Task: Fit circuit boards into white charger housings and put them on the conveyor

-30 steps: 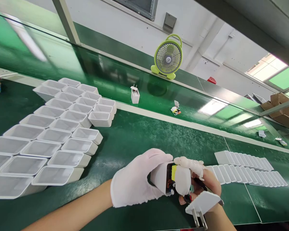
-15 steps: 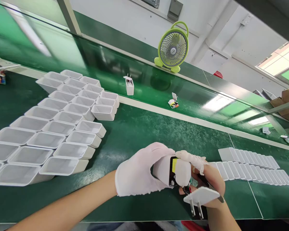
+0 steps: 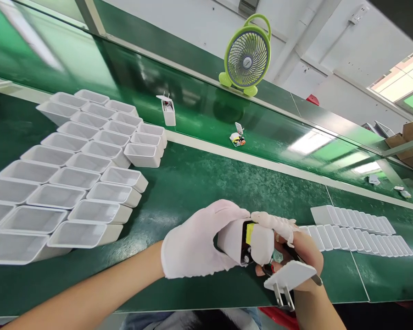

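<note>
My left hand (image 3: pixel 199 243), in a white glove, is closed around a white plastic housing (image 3: pixel 230 240) whose mouth faces right. My right hand (image 3: pixel 304 252), with white covering on a finger, grips a circuit board assembly at that mouth. The assembly's yellow-taped part (image 3: pixel 249 233) sits partly within the opening, beside a white blocky piece (image 3: pixel 262 245). Below hangs a white plug plate (image 3: pixel 289 276) with two metal prongs, joined near red and black wires. A slim dark tool with a metal tip (image 3: pixel 317 279) lies in my right hand; its kind is mostly hidden.
Rows of open white housings (image 3: pixel 58 195) stand on the green table at left. Stacked white plates (image 3: pixel 351 236) lie at right. On the back ledge are a housing with a plug plate (image 3: pixel 168 112), a loose circuit assembly (image 3: pixel 237 139) and a green fan (image 3: pixel 248 62) higher up.
The view has shifted slightly, so the background housings appear further left. Both hands keep their hold, and the plug plate hangs slightly higher in view. The assembly's position at the mouth looks nearly unchanged.
</note>
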A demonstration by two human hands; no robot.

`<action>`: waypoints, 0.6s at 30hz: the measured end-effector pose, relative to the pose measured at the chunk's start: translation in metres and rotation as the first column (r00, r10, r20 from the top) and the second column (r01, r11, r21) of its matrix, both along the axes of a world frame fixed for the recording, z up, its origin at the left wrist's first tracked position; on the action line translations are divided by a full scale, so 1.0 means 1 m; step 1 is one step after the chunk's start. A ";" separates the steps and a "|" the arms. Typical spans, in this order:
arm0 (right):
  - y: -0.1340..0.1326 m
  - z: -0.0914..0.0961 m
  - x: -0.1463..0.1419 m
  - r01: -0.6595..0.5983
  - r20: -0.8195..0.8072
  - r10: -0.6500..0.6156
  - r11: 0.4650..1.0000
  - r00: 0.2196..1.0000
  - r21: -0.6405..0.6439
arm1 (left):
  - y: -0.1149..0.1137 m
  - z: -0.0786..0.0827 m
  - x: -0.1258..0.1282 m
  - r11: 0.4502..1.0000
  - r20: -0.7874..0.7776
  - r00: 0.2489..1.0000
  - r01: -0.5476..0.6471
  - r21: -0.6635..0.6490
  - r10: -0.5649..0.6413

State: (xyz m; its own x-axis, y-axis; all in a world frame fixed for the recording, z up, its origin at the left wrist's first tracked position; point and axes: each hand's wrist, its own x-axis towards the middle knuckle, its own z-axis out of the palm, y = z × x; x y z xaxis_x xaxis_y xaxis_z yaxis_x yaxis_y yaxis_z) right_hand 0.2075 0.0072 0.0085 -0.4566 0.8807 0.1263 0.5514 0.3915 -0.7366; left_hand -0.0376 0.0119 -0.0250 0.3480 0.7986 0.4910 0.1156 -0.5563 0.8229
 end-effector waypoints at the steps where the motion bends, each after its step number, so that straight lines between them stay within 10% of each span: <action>1: 0.001 0.002 -0.001 -0.012 0.005 0.012 0.999 1.000 0.035 | 0.000 0.000 0.000 1.000 -0.001 1.000 0.002 0.001 -0.002; 9: 0.005 0.009 -0.016 -0.061 0.099 0.035 0.961 0.994 0.271 | -0.012 -0.016 0.005 0.985 -0.011 1.000 -0.008 -0.172 0.006; 18: 0.002 0.001 -0.020 -0.117 -0.051 0.120 0.991 0.991 0.064 | 0.006 0.009 0.006 0.995 -0.317 0.948 0.048 0.084 -0.019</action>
